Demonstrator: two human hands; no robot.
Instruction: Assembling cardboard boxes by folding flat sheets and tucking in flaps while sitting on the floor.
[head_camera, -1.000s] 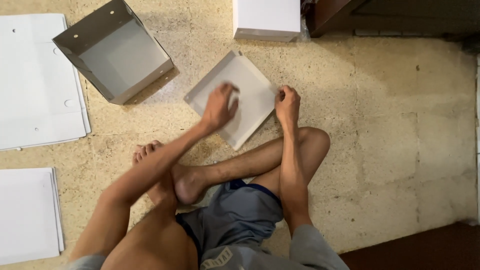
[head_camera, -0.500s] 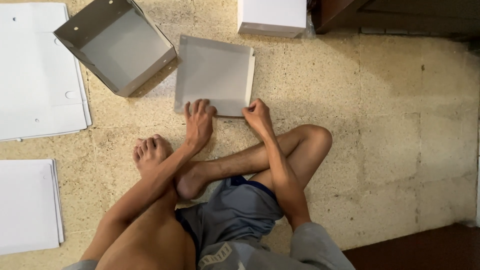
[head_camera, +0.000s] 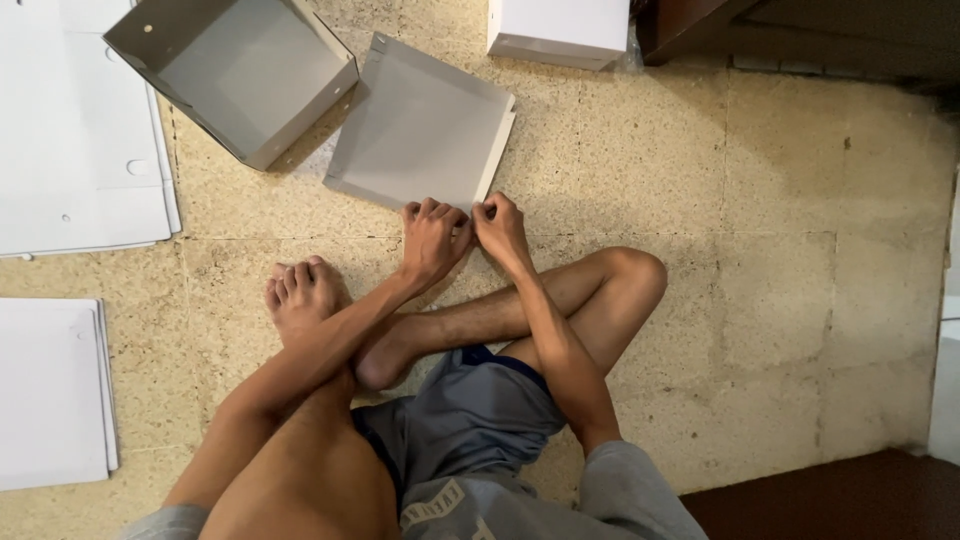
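Observation:
A flat grey cardboard box piece (head_camera: 420, 125) with folded side flaps lies on the floor in front of my crossed legs. My left hand (head_camera: 432, 238) and my right hand (head_camera: 500, 228) sit side by side at its near corner, fingers curled over the edge and pinching the cardboard there. Part of that near edge is hidden under my knuckles.
An assembled open grey box (head_camera: 235, 70) stands at the upper left, touching the flat piece. Stacks of flat white cardboard sheets (head_camera: 70, 150) lie on the left, another (head_camera: 50, 390) lower left. A white box (head_camera: 558, 28) and dark wooden furniture (head_camera: 800, 35) are at the top.
The cardboard piece has turned and slid toward the open box. Both hands moved from opposite sides of it to meet together at its near corner.

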